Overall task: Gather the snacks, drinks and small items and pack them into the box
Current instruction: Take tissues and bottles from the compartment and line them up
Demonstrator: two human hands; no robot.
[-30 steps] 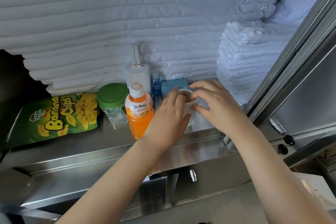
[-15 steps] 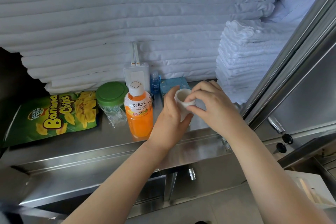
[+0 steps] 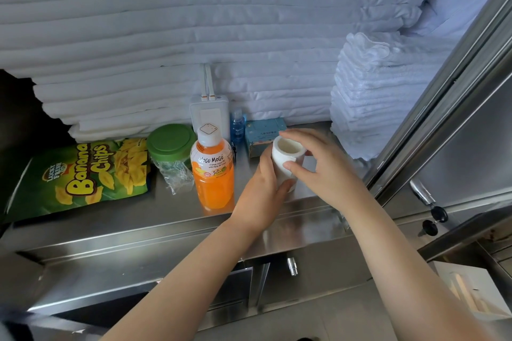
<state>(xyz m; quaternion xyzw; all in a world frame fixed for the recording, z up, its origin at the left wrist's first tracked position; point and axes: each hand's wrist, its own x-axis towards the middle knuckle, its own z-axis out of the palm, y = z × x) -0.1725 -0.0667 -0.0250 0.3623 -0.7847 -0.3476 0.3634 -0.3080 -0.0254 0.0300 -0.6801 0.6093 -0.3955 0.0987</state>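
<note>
A small white cup-like roll (image 3: 286, 156) stands upright above the steel shelf (image 3: 313, 227). My left hand (image 3: 263, 191) grips it from the left and below. My right hand (image 3: 324, 169) pinches its rim and side from the right. Left of them stands an orange Mogu Mogu bottle (image 3: 213, 171). Further left are a green-lidded jar (image 3: 171, 144) and a green banana chips bag (image 3: 83, 174). Behind stand a white power bank (image 3: 209, 116), a small blue bottle (image 3: 237, 127) and a light blue box (image 3: 263, 133).
Stacks of folded white linen (image 3: 194, 36) fill the back, with a pile of white towels (image 3: 376, 97) at the right. A steel door frame (image 3: 454, 91) slants along the right. A white box (image 3: 476, 293) sits low at the bottom right.
Both hands have lifted the white cup-like roll off the shelf and turned it upright; its open top now faces the camera.
</note>
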